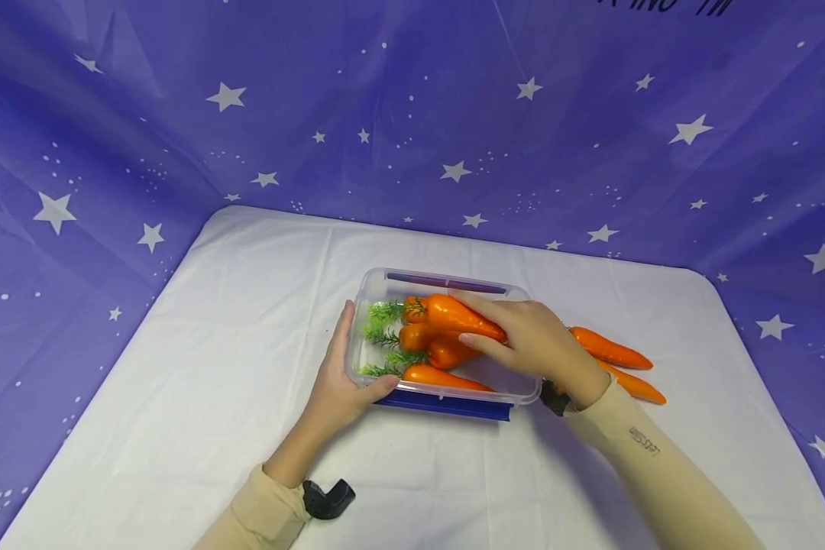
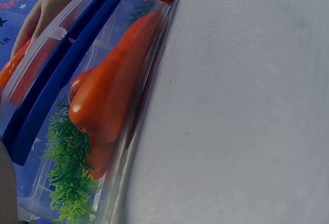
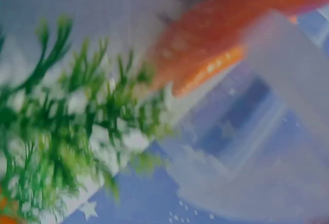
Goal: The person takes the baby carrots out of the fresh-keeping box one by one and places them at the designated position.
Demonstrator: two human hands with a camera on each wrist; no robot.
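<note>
A clear plastic food container with blue side latches stands in the middle of the table, lidless. Several orange carrots with green leafy tops lie inside it, their leaves toward its left end. My left hand grips that left end, thumb at the front rim and fingers along the side wall. Reaching in from the right, my right hand holds a carrot by its narrow end, on top of the others. Along the front wall lies another carrot, also seen through the plastic in the left wrist view.
Two more carrots lie on the white-covered table right of the container: one farther back and one nearer, partly behind my right wrist. A purple star-printed cloth rises behind the table and along its sides.
</note>
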